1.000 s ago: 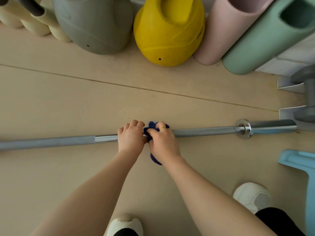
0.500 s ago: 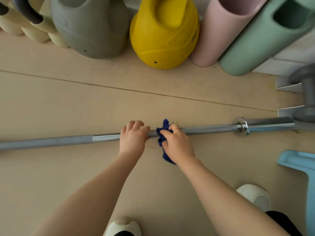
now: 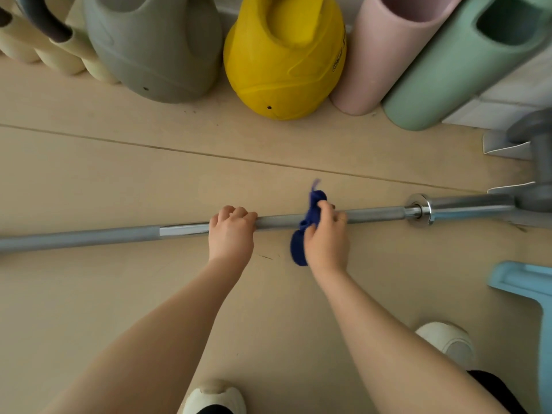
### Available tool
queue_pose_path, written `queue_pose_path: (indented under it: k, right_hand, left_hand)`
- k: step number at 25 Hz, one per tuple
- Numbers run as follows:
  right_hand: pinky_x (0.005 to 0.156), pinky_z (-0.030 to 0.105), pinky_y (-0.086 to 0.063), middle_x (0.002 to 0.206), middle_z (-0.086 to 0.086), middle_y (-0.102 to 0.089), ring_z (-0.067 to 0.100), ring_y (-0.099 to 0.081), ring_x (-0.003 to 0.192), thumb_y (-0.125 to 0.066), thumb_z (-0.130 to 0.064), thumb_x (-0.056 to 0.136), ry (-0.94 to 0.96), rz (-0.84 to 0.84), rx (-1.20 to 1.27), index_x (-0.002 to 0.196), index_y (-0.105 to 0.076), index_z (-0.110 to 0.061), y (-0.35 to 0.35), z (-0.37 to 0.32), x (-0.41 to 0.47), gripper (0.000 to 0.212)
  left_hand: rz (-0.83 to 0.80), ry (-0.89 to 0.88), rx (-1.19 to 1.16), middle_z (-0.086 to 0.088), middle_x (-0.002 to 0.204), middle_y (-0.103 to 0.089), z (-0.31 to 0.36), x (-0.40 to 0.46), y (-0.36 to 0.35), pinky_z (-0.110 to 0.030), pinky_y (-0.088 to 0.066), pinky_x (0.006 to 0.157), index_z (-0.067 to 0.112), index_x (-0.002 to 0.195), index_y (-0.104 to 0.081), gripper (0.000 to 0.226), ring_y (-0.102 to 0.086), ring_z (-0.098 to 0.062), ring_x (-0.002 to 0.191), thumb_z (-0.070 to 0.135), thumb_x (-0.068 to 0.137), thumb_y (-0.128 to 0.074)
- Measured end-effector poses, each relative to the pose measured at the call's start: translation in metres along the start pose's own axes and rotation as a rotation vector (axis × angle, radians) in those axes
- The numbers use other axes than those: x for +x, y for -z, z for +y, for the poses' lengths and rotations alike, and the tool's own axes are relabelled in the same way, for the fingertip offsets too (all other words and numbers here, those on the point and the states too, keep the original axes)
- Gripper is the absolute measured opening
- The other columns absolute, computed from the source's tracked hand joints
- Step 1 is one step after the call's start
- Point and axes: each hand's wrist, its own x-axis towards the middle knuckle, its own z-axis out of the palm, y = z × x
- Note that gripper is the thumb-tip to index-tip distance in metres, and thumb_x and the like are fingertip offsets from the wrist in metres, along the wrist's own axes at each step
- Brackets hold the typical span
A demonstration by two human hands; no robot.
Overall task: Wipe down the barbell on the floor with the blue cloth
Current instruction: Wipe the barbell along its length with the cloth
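A long steel barbell lies across the beige floor from the left edge to the right, with a chrome collar and sleeve at its right end. My left hand grips the bar near the middle, fingers curled over it. A little to the right, my right hand holds the dark blue cloth wrapped around the bar. Cloth ends stick out above the bar and hang below my palm.
Kettlebells line the wall behind the bar: cream ones, a grey one, a yellow one, then a pink and a green one. A grey stand sits at the bar's right end, a light blue object below it. My white shoes stand near.
My right hand has slid the blue cloth rightward along the bar, away from my left hand, which stays gripping the same spot.
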Motion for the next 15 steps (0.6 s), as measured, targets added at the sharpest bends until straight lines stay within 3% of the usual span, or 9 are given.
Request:
queue_pose_path:
  k: [4,6,8,12,15]
  right_hand:
    - [0.070,0.042,-0.047,0.123,0.014,-0.042,0.038,-0.057,0.090,-0.045,-0.014,0.091,0.424,-0.272,-0.216,0.130,-0.041,-0.022,-0.028,-0.030,-0.022,0.040]
    - [0.067,0.041,-0.046,0.118,0.014,-0.043,0.037,-0.056,0.088,-0.045,-0.013,0.090,0.459,-0.230,-0.242,0.126,-0.044,-0.024,-0.021,-0.025,-0.013,0.038]
    - [0.067,0.043,-0.047,0.111,0.016,-0.047,0.039,-0.057,0.085,-0.048,-0.013,0.087,0.360,-0.093,-0.249,0.120,-0.050,-0.025,-0.002,-0.005,0.009,0.036]
    - [0.072,0.045,-0.048,0.119,0.018,-0.046,0.044,-0.059,0.088,-0.051,-0.011,0.084,-0.028,0.103,-0.309,0.123,-0.052,-0.027,0.055,0.065,0.055,0.042]
    - [0.075,0.045,-0.047,0.123,0.018,-0.044,0.045,-0.057,0.094,-0.049,-0.007,0.084,-0.214,0.167,-0.234,0.122,-0.053,-0.024,0.074,0.087,0.065,0.042]
  left_hand:
    - [-0.016,0.041,-0.020,-0.002,0.112,-0.063,-0.001,0.005,0.002,-0.034,-0.033,0.093,0.015,0.108,-0.062,0.023,-0.042,-0.026,0.118,0.014,0.090,-0.048]
    - [-0.035,0.041,-0.039,0.000,0.122,-0.059,0.000,0.004,0.002,-0.034,-0.032,0.097,0.018,0.119,-0.057,0.028,-0.038,-0.025,0.124,0.019,0.092,-0.049]
    - [-0.052,0.031,-0.013,0.001,0.131,-0.053,0.002,0.004,0.001,-0.036,-0.029,0.103,0.020,0.130,-0.049,0.037,-0.033,-0.025,0.130,0.023,0.093,-0.050]
    - [-0.047,0.079,0.026,0.000,0.136,-0.048,0.007,0.006,0.001,-0.038,-0.021,0.110,0.017,0.129,-0.048,0.038,-0.024,-0.026,0.136,0.032,0.094,-0.048]
    - [-0.075,-0.068,0.001,0.004,0.142,-0.042,0.023,0.010,-0.001,-0.041,-0.015,0.112,0.022,0.136,-0.040,0.045,-0.021,-0.026,0.139,0.032,0.094,-0.048]
